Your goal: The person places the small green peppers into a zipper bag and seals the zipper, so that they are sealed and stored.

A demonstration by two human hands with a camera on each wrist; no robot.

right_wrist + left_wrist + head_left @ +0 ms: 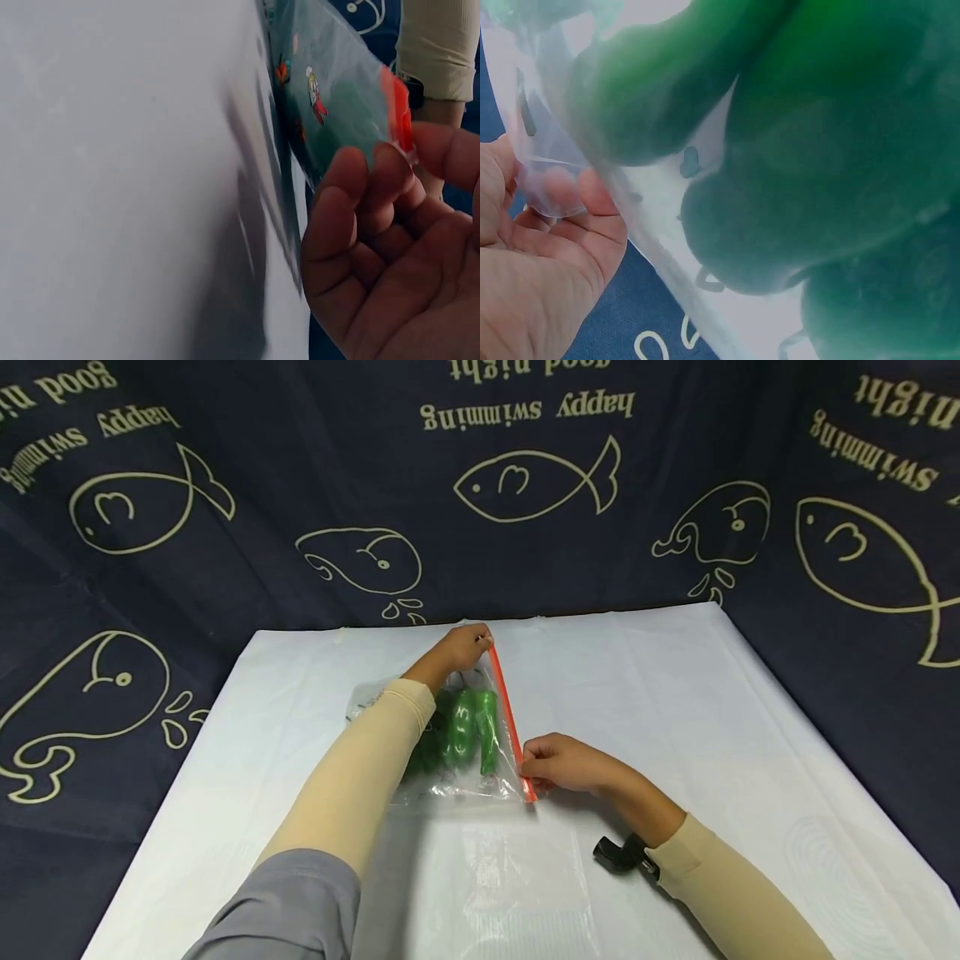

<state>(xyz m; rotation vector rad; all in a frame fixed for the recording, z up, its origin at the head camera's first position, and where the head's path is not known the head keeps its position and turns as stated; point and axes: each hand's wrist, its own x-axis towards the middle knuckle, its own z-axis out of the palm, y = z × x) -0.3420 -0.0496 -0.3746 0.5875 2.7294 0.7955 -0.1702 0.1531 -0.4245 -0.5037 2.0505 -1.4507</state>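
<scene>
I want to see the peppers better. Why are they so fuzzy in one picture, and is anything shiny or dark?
In the left wrist view the green peppers fill the frame, too close, so they blur. In the right wrist view the clear bag is soft and a dark shadow streaks the white table. The head view is sharp, with glare on the bag.

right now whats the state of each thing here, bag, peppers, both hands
bag: clear, lying flat on the white table cover, holding peppers
orange zip strip: stretched straight between the two hands; sealed or not, cannot tell
peppers: green, inside the bag, side by side
left hand: pinches the far end of the strip
right hand: pinches the near end of the strip
</scene>
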